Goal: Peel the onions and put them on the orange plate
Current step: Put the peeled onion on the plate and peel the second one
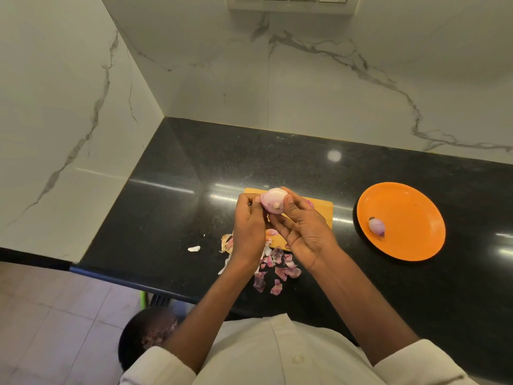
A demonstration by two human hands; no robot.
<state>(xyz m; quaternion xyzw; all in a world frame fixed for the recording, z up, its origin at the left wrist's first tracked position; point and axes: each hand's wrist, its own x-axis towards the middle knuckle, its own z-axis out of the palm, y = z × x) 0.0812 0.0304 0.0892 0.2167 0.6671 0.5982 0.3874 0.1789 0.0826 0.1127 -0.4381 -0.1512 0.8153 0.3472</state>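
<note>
At the centre of the frame both hands are raised above the wooden cutting board (pixel 319 207), the left hand (pixel 248 220) pinching the edge of a pale pink onion (pixel 273 201) while the right hand (pixel 302 226) cradles it with thumb and fingers curled around it, palm toward the camera. Purple onion skins (pixel 280 269) lie scattered on the black bench (pixel 180 212) below the hands, with one white scrap (pixel 193 248) to their left. One peeled onion (pixel 376 226) lies on the orange plate (pixel 410 215) at the right, making two onions in all.
</note>
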